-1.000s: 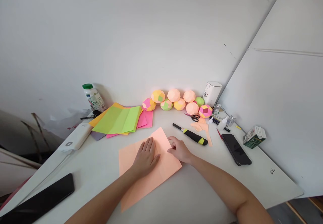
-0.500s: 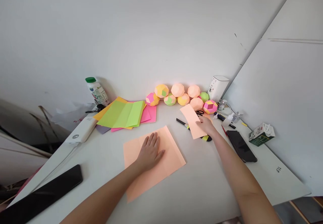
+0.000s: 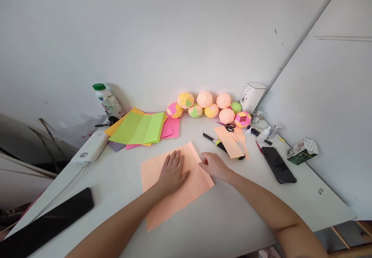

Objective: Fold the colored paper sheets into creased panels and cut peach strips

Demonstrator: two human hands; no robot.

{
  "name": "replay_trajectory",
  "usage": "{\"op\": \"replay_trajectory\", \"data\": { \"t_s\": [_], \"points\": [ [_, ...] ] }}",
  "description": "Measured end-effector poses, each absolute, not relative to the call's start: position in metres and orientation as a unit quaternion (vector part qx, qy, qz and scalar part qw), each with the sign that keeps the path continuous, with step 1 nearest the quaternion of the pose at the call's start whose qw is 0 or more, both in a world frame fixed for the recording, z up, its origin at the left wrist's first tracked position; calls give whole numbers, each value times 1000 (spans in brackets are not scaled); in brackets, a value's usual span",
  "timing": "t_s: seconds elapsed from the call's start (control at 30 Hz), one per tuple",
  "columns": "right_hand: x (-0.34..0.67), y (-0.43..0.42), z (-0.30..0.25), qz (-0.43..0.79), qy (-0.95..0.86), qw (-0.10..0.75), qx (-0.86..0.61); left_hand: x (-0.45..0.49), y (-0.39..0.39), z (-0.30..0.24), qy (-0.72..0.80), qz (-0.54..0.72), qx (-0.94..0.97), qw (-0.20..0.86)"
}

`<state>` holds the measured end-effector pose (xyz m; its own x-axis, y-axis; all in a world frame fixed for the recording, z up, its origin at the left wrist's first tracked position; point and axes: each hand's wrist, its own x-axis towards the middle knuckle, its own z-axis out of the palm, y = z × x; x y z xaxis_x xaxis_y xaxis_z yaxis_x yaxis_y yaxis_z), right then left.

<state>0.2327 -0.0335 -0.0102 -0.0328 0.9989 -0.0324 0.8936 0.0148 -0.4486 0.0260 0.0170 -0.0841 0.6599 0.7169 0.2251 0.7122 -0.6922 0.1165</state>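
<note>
A large sheet of peach paper (image 3: 162, 207) with creases lies flat on the desk, a narrow strip along its right side folded. My left hand (image 3: 173, 172) rests flat on the sheet, fingers stretched out. At the sheet's right edge is my right hand (image 3: 215, 166), its thumb and forefinger apart with nothing seen between them; whether it touches the paper I cannot tell. Beyond it, a cut peach paper piece (image 3: 228, 142) lies partly over a utility knife (image 3: 217, 143). Black-handled scissors (image 3: 230, 127) lie just behind.
Several faceted paper balls (image 3: 205, 99) line the wall. Coloured sheets (image 3: 139, 128) and a green-capped bottle (image 3: 109, 101) stand at back left, near a white power strip (image 3: 90, 147). A phone (image 3: 277, 164), a drink carton (image 3: 302, 151) and a glue bottle (image 3: 263, 135) are on the right.
My right hand has let go of the cut peach piece, leaving it on the knife, and has moved left to the large sheet's edge. My left hand stays on the sheet.
</note>
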Motion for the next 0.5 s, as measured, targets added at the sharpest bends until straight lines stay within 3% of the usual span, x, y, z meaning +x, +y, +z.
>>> {"op": "replay_trajectory", "data": {
  "t_s": [0.5],
  "points": [
    [211, -49, -26, 117, -798, 83, -586, 24, 8, -43, 324, 93, 941, 16]
  ]
}}
